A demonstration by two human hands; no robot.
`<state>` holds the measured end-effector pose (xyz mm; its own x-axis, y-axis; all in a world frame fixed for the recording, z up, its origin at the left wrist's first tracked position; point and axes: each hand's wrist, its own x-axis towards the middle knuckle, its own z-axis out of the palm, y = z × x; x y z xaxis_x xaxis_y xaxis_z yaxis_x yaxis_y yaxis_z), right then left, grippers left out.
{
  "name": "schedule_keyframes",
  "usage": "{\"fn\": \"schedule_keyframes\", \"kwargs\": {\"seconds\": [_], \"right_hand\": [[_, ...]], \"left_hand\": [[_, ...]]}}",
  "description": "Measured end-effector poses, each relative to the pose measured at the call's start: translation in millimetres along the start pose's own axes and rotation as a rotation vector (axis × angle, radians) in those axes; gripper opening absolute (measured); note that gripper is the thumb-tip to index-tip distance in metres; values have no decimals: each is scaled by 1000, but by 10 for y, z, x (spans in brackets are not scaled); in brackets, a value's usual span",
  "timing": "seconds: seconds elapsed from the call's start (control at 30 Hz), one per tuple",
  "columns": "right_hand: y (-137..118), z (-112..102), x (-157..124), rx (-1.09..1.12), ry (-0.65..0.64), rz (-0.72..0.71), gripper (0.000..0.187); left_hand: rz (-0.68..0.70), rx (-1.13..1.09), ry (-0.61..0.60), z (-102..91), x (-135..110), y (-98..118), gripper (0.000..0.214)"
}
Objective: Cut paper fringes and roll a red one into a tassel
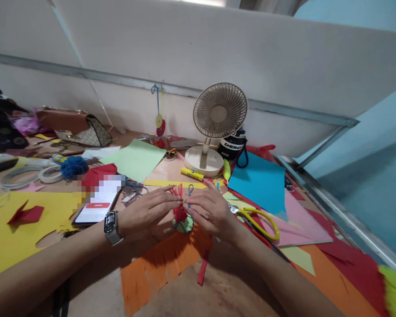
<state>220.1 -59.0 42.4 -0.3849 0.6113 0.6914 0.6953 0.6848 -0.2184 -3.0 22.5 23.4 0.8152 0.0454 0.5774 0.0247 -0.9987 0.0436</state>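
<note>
Between my two hands is a small red paper tassel (180, 213) with thin cut strips at its top and a pale green scalloped paper piece (184, 225) at its lower end. My left hand (155, 206) reaches in from the left, its fingertips closed on the tassel's upper part. From the other side, my right hand (210, 208) pinches the same spot with bent fingers; the exact grip is partly hidden. A blue cord loop (190, 190) stands up just behind the fingertips. Orange fringed paper (165, 259) and a red paper strip (203, 268) lie below the hands.
Yellow-handled scissors (264, 226) lie right of my right hand. A small fan (219, 111) stands behind, with a glue stick (192, 173) before it. A phone (99, 202), blue yarn (74, 166) and tape rolls (50, 174) are at left. Blue paper (257, 182) lies at right.
</note>
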Motion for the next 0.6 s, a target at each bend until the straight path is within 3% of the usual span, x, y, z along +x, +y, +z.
{"fn": "schedule_keyframes", "kwargs": {"seconds": [0.27, 0.6], "right_hand": [[-41, -30, 6, -54, -51, -44, 11], [9, 34, -33, 5, -9, -25, 11]], "left_hand": [[-4, -48, 41, 21, 4, 5, 44], [-5, -85, 33, 36, -2, -20, 40]]}}
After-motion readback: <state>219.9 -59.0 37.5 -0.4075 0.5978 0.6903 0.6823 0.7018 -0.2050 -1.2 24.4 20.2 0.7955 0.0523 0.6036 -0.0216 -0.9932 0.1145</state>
